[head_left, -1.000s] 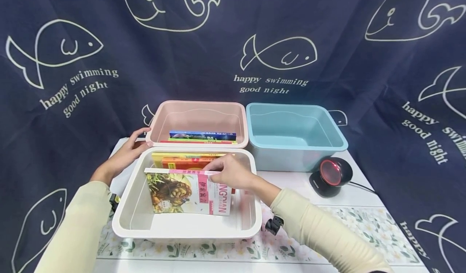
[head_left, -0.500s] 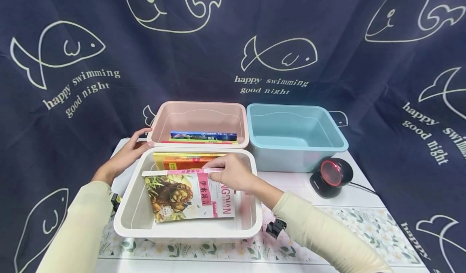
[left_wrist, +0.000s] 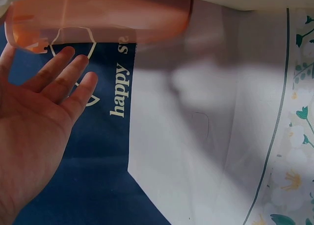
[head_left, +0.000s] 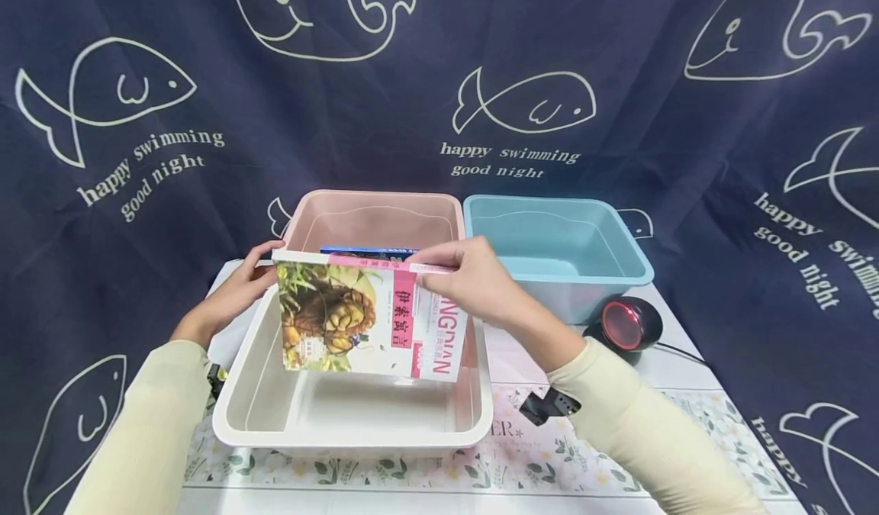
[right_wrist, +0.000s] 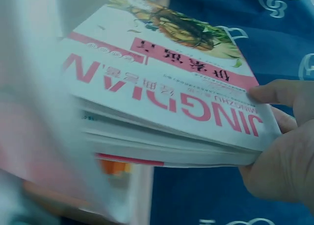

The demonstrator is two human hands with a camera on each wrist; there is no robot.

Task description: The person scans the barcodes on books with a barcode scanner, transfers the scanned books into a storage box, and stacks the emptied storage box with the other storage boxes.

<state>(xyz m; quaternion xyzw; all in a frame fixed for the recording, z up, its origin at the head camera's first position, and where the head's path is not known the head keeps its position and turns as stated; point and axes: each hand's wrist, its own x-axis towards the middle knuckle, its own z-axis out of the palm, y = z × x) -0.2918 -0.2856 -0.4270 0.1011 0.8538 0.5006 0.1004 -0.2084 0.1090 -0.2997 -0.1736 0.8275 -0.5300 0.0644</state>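
Note:
My right hand (head_left: 474, 280) pinches the top edge of a white and pink book with a lion on its cover (head_left: 367, 317), held upright above the white bin (head_left: 226, 416). In the right wrist view the thumb and fingers of my hand (right_wrist: 284, 141) grip one end of the book (right_wrist: 167, 87). My left hand (head_left: 236, 294) rests at the left rim of the pink bin (head_left: 384, 202), fingers extended. In the left wrist view that hand (left_wrist: 44, 107) is beside the pink bin (left_wrist: 103, 16). A blue book (head_left: 364, 253) shows in the pink bin behind the held book.
A blue bin (head_left: 549, 267) stands right of the pink one. In front of it is a black device with a red-lit round face (head_left: 630, 324) and a cable. A floral strip (head_left: 549, 454) crosses the table, and a dark blue cloth (head_left: 384, 133) hangs behind.
My right hand has lifted the lion book up and slightly right, from inside the white bin to above it, where it now hides the yellow and orange books. My left hand has stayed in place.

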